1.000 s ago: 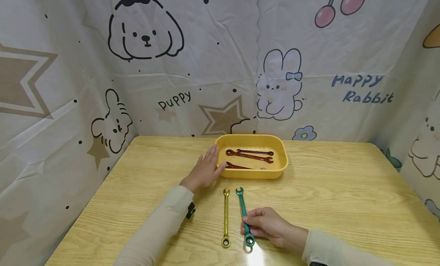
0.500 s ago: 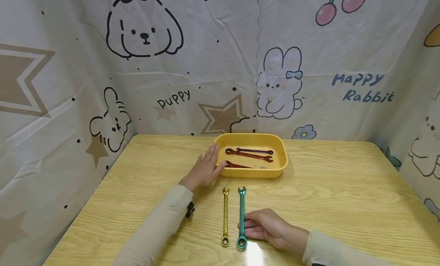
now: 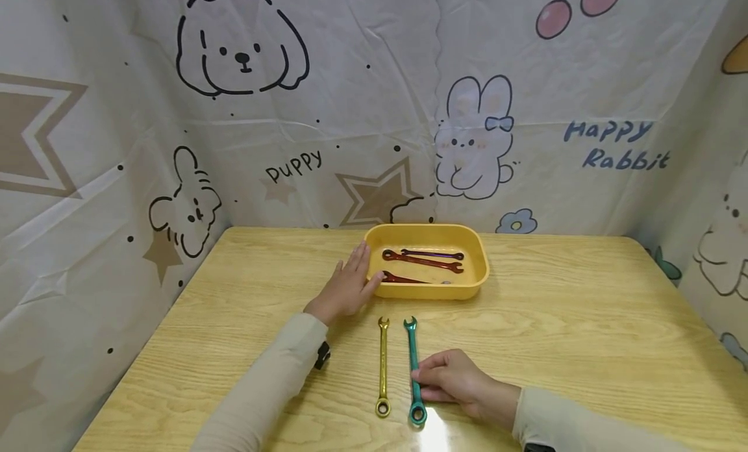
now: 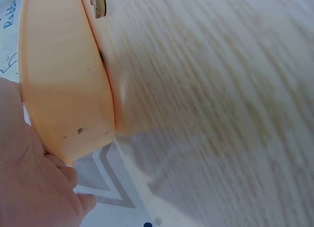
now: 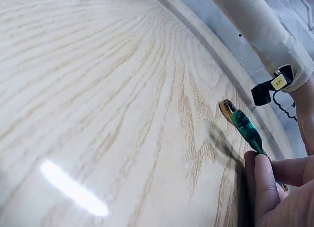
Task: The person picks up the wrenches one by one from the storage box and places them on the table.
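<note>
My right hand point(image 3: 458, 382) pinches a green combination wrench point(image 3: 413, 351) near its ring end, its open end pointing away from me. In the right wrist view the thumb and fingers close on the shank of the green wrench point(image 5: 248, 130), which appears slightly raised above the table. To its left lies a gold wrench point(image 3: 383, 367), roughly parallel and untouched. My left hand point(image 3: 343, 288) rests with extended fingers against the left end of a yellow tray point(image 3: 432, 293), the thumb at its front corner. The left wrist view shows that hand point(image 4: 34, 183) against the tray's outer wall.
Inside the tray lie a red wrench point(image 3: 423, 262), a purple wrench point(image 3: 432, 254) and another red one point(image 3: 400, 278) partly hidden by the front wall. The wooden table point(image 3: 561, 322) ends at a patterned cloth backdrop point(image 3: 362, 114).
The green wrench swung from slanted to nearly straight, its ring end moving left, then tilted slightly back with the ring end right. My right fingers loosened, then pinched again. The left hand stayed put.
</note>
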Action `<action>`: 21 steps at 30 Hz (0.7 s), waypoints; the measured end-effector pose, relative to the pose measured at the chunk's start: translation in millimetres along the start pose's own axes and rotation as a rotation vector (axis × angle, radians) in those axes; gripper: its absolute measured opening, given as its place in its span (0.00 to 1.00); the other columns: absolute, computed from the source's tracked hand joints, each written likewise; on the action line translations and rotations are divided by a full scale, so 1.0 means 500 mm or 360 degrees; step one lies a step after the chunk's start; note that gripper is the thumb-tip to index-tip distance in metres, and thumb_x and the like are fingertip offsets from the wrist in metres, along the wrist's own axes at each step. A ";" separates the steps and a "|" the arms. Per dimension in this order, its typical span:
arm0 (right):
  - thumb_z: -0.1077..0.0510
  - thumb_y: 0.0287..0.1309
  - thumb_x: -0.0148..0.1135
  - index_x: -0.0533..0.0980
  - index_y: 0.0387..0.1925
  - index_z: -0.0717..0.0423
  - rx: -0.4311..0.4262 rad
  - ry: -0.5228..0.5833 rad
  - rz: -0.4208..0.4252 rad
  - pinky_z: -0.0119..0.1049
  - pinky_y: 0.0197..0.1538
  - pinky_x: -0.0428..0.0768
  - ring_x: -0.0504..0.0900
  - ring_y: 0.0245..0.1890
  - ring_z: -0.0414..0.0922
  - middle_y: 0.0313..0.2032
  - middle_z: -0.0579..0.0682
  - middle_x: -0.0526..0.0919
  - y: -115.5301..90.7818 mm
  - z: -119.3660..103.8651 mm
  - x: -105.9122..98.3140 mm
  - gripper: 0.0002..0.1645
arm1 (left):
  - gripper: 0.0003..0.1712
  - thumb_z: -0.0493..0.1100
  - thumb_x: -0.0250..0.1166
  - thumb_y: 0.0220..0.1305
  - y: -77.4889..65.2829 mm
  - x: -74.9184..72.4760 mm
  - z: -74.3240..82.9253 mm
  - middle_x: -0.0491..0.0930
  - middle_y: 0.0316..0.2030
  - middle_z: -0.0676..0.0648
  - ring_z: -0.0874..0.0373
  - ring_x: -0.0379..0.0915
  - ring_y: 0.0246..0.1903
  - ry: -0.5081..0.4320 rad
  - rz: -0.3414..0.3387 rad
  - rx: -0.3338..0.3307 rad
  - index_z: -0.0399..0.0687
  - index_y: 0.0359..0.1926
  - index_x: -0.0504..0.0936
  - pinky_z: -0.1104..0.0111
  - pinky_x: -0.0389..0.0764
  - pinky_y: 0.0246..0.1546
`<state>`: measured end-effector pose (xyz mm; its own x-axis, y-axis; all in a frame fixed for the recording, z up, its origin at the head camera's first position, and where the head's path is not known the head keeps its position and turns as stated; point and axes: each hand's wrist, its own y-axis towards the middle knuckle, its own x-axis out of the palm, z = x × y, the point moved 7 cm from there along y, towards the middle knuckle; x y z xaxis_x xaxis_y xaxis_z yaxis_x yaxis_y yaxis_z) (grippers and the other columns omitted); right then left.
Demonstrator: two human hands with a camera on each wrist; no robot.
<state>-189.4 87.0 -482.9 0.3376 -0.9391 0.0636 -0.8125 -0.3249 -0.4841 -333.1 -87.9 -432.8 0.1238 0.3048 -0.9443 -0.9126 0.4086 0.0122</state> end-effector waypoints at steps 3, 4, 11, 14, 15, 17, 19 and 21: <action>0.66 0.58 0.63 0.75 0.40 0.72 -0.0023 -0.0029 0.0006 0.30 0.34 0.83 0.83 0.24 0.37 0.30 0.52 0.81 0.002 -0.002 0.003 0.12 | 0.43 0.64 0.32 0.74 0.000 0.001 -0.002 0.32 0.76 0.43 0.48 0.34 0.74 0.0004 -0.0008 0.0000 0.39 0.75 0.37 0.48 0.43 0.71; 0.66 0.57 0.63 0.75 0.39 0.72 -0.0031 -0.0035 0.0010 0.30 0.34 0.83 0.83 0.24 0.37 0.30 0.52 0.81 0.003 -0.002 0.003 0.11 | 0.43 0.64 0.32 0.74 0.000 0.000 -0.003 0.32 0.76 0.43 0.48 0.34 0.74 0.0002 -0.0008 0.0001 0.39 0.75 0.37 0.48 0.43 0.71; 0.66 0.55 0.66 0.78 0.34 0.70 -0.0056 -0.0134 0.0039 0.29 0.32 0.83 0.83 0.23 0.36 0.27 0.51 0.82 0.016 -0.004 0.002 0.08 | 0.43 0.64 0.31 0.74 -0.002 -0.002 -0.004 0.31 0.76 0.43 0.48 0.33 0.74 -0.0009 -0.0015 -0.0004 0.39 0.75 0.36 0.48 0.43 0.71; 0.65 0.55 0.67 0.79 0.32 0.69 -0.0049 -0.0190 0.0071 0.28 0.29 0.82 0.81 0.20 0.35 0.24 0.49 0.81 0.022 -0.007 -0.004 0.07 | 0.43 0.64 0.32 0.74 -0.002 -0.003 -0.004 0.31 0.76 0.43 0.48 0.33 0.74 -0.0013 -0.0013 -0.0004 0.39 0.75 0.36 0.48 0.43 0.71; 0.65 0.54 0.67 0.79 0.32 0.68 -0.0046 -0.0199 0.0080 0.27 0.28 0.82 0.81 0.19 0.35 0.23 0.49 0.81 0.024 -0.009 -0.005 0.07 | 0.43 0.64 0.32 0.74 -0.002 -0.003 -0.004 0.31 0.76 0.43 0.49 0.33 0.74 -0.0014 -0.0012 -0.0005 0.39 0.75 0.36 0.48 0.43 0.71; 0.65 0.54 0.68 0.79 0.31 0.67 -0.0042 -0.0216 0.0093 0.27 0.27 0.81 0.80 0.18 0.34 0.21 0.48 0.80 0.026 -0.011 -0.008 0.07 | 0.43 0.64 0.32 0.74 -0.002 -0.002 -0.004 0.32 0.76 0.43 0.48 0.33 0.74 -0.0014 -0.0002 0.0000 0.39 0.75 0.36 0.48 0.43 0.71; 0.64 0.54 0.68 0.80 0.30 0.67 -0.0035 -0.0220 0.0084 0.28 0.26 0.81 0.80 0.17 0.34 0.20 0.48 0.80 0.027 -0.012 -0.007 0.07 | 0.43 0.64 0.31 0.74 -0.001 -0.002 -0.004 0.32 0.76 0.43 0.48 0.33 0.74 -0.0007 0.0002 0.0003 0.39 0.75 0.37 0.48 0.43 0.71; 0.64 0.54 0.68 0.80 0.30 0.67 -0.0023 -0.0226 0.0064 0.28 0.25 0.81 0.80 0.17 0.35 0.20 0.48 0.80 0.027 -0.012 -0.005 0.07 | 0.43 0.64 0.31 0.74 0.000 -0.001 -0.004 0.32 0.76 0.43 0.48 0.33 0.74 -0.0004 0.0004 0.0005 0.39 0.75 0.37 0.48 0.43 0.71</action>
<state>-204.2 84.3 -484.6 0.3678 -0.9265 -0.0800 -0.8330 -0.2900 -0.4712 -333.8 -89.9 -432.8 0.1225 0.3082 -0.9434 -0.9116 0.4107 0.0158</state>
